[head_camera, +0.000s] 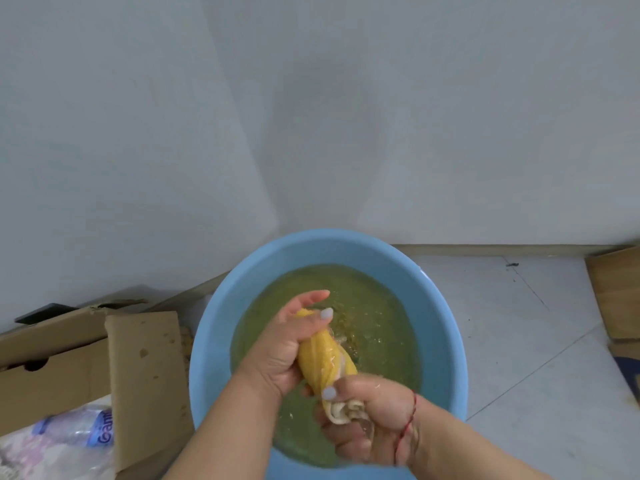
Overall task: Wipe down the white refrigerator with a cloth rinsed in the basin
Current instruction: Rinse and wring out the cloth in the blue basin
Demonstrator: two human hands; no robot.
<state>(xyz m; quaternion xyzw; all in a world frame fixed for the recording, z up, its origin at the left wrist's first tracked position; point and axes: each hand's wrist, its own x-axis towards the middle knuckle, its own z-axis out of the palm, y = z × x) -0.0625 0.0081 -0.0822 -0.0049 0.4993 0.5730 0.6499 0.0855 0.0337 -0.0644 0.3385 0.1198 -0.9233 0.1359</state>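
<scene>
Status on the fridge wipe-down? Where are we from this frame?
Done: cloth looks soaked; the water in the blue basin is greenish and murky. In hand: left hand and right hand grip the twisted yellow cloth over the basin, apparently wringing it. Left: the wiping; I can't tell whether the pale surface behind is the refrigerator, or whether any has been wiped.

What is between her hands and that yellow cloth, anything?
Nothing. The left hand and the right hand both grip the cloth directly, one at each end, wringing it over the basin. No refrigerator can be made out for certain here, so the way there cannot be judged.
</scene>
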